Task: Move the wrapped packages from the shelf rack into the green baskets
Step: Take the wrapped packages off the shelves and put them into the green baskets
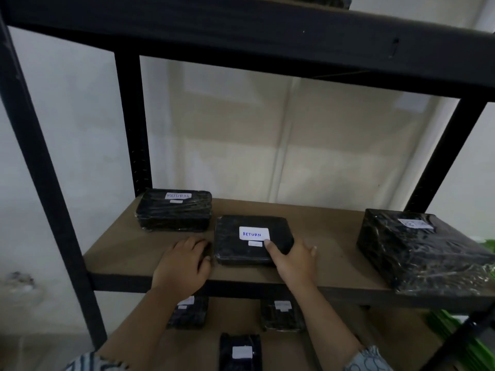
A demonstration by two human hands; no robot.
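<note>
A flat black wrapped package (pixel 235 245) with a white "RETURN" label lies in the middle of the brown shelf board (pixel 128 253). My right hand (pixel 294 258) grips its near right corner, thumb on top beside the label. My left hand (pixel 184 259) rests on the board against the package's left edge, fingers curled toward it. A second "RETURN" package (pixel 174 211) sits behind at the left. A larger wrapped package (pixel 417 250) stands at the right end. A green basket (pixel 455 333) shows only as an edge at the lower right.
The black metal rack has uprights at the left (pixel 45 183) and back (pixel 134 124), and a shelf beam (pixel 267 41) overhead. On the lower shelf lie three more labelled packages (pixel 187 311), (pixel 282 315), (pixel 241 352). A pale wall is behind.
</note>
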